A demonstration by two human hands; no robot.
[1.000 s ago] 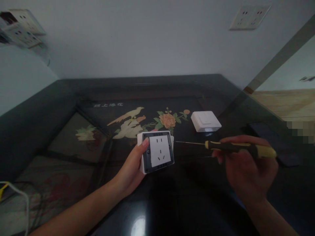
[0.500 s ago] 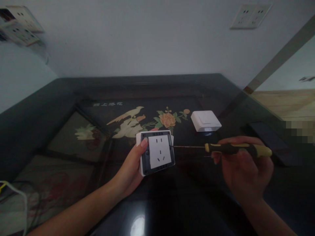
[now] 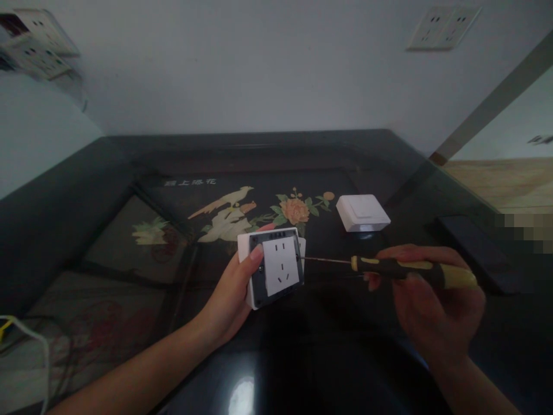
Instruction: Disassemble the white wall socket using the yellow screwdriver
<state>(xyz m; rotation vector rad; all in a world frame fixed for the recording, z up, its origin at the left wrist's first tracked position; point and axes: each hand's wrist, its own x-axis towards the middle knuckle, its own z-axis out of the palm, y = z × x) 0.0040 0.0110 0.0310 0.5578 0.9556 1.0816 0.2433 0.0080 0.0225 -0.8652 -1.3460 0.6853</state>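
My left hand [image 3: 233, 288] is closed around a wall socket [image 3: 281, 270] in a white box, thumb pressed on its dark frame beside the white face with its slots. The socket is tilted up towards me above the table. In my right hand [image 3: 432, 305] is a screwdriver [image 3: 401, 271] with a yellow and black handle, held level. Its thin shaft points left, and the tip meets the right edge of the dark frame, where a screw seems to sit. Another white piece shows partly behind the socket's right side.
A white switch box [image 3: 363, 213] lies on the dark glossy table [image 3: 242, 151], right of the inlaid bird and flower picture. Farther right rests a dark flat object [image 3: 477, 251]. Cables [image 3: 32, 331] run at the lower left. Wall sockets [image 3: 444, 27] are at the upper right.
The screwdriver handle has turned in my right hand and dips slightly at its right end. The socket has tilted a little in my left hand.
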